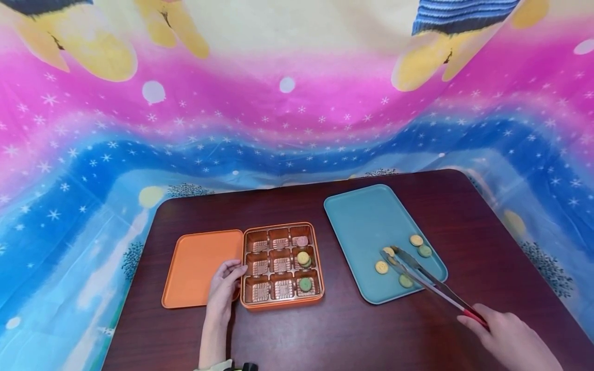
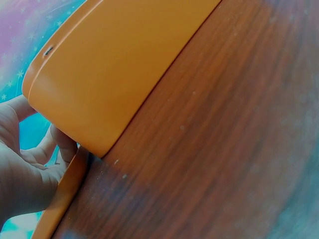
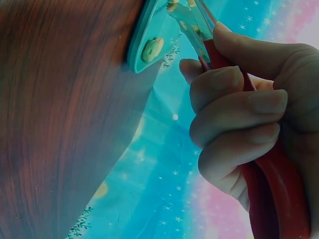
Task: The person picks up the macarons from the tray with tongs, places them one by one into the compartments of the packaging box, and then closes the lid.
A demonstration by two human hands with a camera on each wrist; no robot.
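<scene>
We see the left hand [image 1: 225,283] resting relaxed against the orange box [image 1: 283,305], lower centre, perhaps steadying it, while the right hand [image 1: 515,335] grasps tongs [image 3: 286,199] at a yellow cookie [image 1: 389,251], lower right, likely avoiding direct touch.

The tongs [image 1: 432,278] look metallic; the tray [image 1: 366,226], smooth plastic.

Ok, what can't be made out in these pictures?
Head view: whether the tongs grip the cookie at their tips, which they partly cover.
Left wrist view: the inside of the box, hidden by its wall.
Right wrist view: most of the tray, cut off by the top edge.
</scene>
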